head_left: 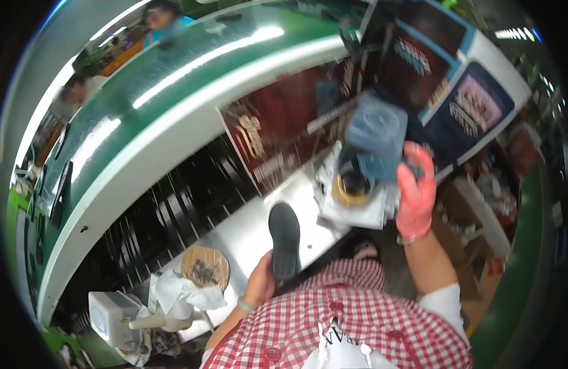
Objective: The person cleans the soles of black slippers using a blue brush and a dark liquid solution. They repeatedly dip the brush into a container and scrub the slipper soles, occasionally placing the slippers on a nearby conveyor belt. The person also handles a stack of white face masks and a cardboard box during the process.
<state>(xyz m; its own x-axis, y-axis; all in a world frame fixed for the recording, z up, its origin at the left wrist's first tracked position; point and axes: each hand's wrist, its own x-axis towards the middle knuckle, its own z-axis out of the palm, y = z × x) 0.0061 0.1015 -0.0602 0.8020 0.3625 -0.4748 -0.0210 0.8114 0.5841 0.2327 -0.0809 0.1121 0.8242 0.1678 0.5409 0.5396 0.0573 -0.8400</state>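
Observation:
My left hand [259,284] is bare and closed around the near end of a dark shoe [284,237], whose smooth sole faces up. The shoe is held above the pale metal bench [235,240]. My right hand [416,194] wears a pink-red glove, with its fingers curved and the thumb apart. It is beside a translucent bluish plastic container [377,126]; whether it touches that is unclear. Below the container are a roll of amber tape [350,190] and a stack of silvery-white plastic bags [358,216].
A white machine [115,317], crumpled white cloth [185,295] and a round tan dish [205,265] stand at the lower left. Printed cartons [290,123] stand behind the bench. A green conveyor [192,64] curves past, with people beyond it. Open boxes [474,237] are at right.

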